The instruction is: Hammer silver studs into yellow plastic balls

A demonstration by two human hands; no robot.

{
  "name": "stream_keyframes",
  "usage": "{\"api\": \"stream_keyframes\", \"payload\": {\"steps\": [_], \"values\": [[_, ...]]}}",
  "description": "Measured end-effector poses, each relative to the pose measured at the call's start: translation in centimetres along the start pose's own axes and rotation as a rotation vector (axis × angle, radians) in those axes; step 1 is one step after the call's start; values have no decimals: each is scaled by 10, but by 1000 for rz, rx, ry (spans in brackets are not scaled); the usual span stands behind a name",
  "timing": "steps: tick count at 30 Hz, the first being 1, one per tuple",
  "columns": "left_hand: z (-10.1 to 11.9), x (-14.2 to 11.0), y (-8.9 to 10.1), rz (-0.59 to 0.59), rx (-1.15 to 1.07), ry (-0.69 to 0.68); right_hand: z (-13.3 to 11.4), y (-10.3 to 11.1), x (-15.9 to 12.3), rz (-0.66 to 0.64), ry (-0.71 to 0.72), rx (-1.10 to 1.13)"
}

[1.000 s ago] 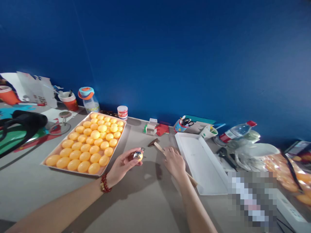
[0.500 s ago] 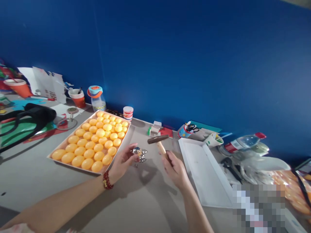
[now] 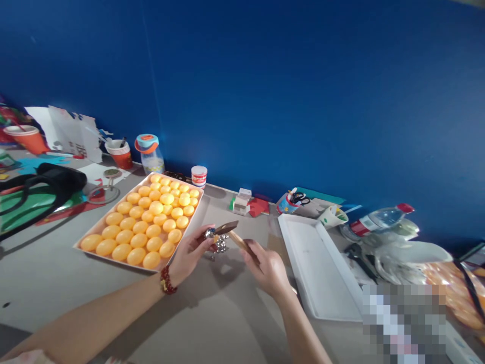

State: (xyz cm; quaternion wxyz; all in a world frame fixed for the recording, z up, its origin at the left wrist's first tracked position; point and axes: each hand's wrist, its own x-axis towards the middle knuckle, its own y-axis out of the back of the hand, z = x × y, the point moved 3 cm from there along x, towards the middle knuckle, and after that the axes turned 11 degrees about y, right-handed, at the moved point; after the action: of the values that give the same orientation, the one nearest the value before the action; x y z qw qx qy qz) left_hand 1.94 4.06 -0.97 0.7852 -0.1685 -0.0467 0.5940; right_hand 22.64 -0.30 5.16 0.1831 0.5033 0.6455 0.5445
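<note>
My left hand [image 3: 189, 255], closed with fingers and thumb pinched, holds a shiny silver ball [image 3: 209, 233] above the table. Just right of its fingertips is a cluster of small silver balls [image 3: 221, 244]; whether they are joined to the larger ball I cannot tell. My right hand [image 3: 268, 268] grips a hammer [image 3: 241, 241] by its light wooden handle. The dark hammer head lies right against or just over the silver ball; contact is unclear. Left of my left hand stands a shallow tray [image 3: 118, 260] of orange balls [image 3: 153, 230].
A white rectangular tray [image 3: 322, 268] lies to the right. Behind it are a pen cup with scissors [image 3: 288, 203] and a clear bottle [image 3: 382, 221]. Along the blue wall stand a small tub [image 3: 199, 176], a jar with blue lid [image 3: 150, 154] and paper cups [image 3: 119, 154].
My right hand has swung the hammer left and down, so its head has come to the silver ball. My left hand keeps its hold in nearly the same place.
</note>
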Motion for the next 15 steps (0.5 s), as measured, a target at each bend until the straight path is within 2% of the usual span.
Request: {"api": "stream_keyframes", "payload": {"steps": [15], "values": [[1,0,0,-26,-3,5,-4,0,1,49,32,-30]]}}
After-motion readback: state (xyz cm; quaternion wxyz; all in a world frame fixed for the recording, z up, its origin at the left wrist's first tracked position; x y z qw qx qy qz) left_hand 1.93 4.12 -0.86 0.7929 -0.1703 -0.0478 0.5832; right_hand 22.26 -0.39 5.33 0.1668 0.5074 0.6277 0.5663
